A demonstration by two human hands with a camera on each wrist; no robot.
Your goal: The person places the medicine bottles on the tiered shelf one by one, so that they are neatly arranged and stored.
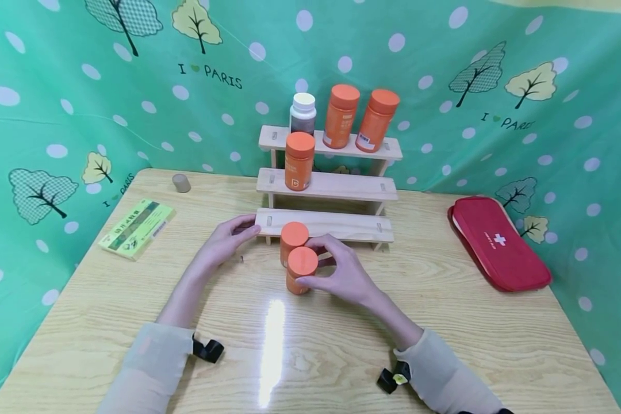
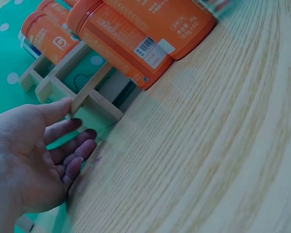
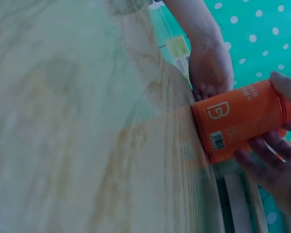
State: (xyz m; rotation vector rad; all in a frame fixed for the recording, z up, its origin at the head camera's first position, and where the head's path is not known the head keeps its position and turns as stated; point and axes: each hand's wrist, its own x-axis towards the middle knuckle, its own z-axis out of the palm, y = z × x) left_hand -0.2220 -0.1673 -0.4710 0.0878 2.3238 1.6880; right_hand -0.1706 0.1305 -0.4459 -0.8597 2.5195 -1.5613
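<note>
My right hand (image 1: pixel 348 273) grips an orange pill bottle (image 1: pixel 300 283), thumb at the front near the cap and fingers around the far side. Just behind it, overlapping it in the head view, stands a second orange bottle (image 1: pixel 291 253) before the lowest step of a three-step wooden rack (image 1: pixel 331 223). In the right wrist view the gripped bottle (image 3: pixel 242 116) shows a white logo and a barcode. At the rack's left end, the thumb and index finger of my left hand (image 1: pixel 226 240) pinch the lowest board; the other fingers (image 2: pixel 70 150) hang loosely curled.
On the rack's top step stand a white-capped bottle (image 1: pixel 303 112) and two orange bottles; another orange bottle (image 1: pixel 299 164) occupies the middle step. A green-yellow box (image 1: pixel 137 229) and a small grey cylinder (image 1: pixel 181 183) lie left, a red first-aid pouch (image 1: pixel 499 244) right.
</note>
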